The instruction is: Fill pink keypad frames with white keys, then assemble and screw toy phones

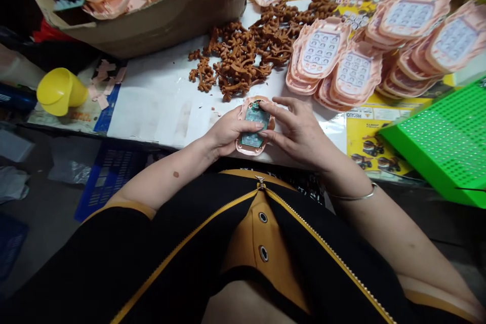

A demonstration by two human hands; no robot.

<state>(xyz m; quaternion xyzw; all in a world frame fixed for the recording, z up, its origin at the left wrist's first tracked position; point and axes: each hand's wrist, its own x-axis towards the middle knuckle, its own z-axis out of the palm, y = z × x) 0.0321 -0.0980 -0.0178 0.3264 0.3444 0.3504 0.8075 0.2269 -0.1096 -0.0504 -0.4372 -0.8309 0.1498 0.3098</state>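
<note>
Close to the table's front edge, my left hand [230, 129] grips a pink plastic shell [245, 150] from its left side. Inside that shell lies a green circuit board [250, 139], and my left thumb presses across it. My right hand [294, 124] reaches in from the right, its fingers bent over the board's upper part and the shell's right edge. The index fingertip touches near the top of the board, the thumb tip its right side. Whether the right fingers pinch something small there, I cannot make out.
A pile of brown bone-shaped plastic pieces [243, 55] lies beyond my hands. Stacked pink shells with keypads [322, 50] stand at the right, near a green perforated basket [448, 131]. A cardboard box [152, 30] holds more shells at back left. A yellow cup [61, 91] sits far left.
</note>
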